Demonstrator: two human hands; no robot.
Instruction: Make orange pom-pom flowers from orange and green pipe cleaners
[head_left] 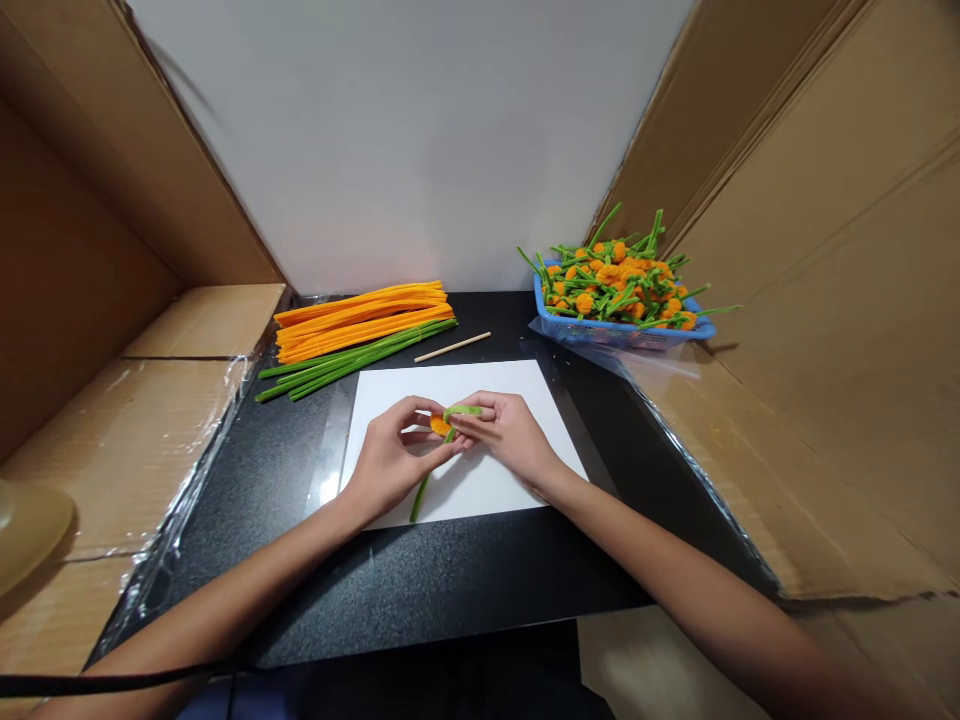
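Cardboard partitions (825,300), pipe cleaners (360,320) and a filled basket (622,334) show a craft workspace.

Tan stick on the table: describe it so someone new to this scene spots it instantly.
On the black table, find the white sheet. Just past its far edge lies the thin tan stick, slightly slanted. Unlike the bunched orange strips and green strips to its left, it lies alone and is pale.
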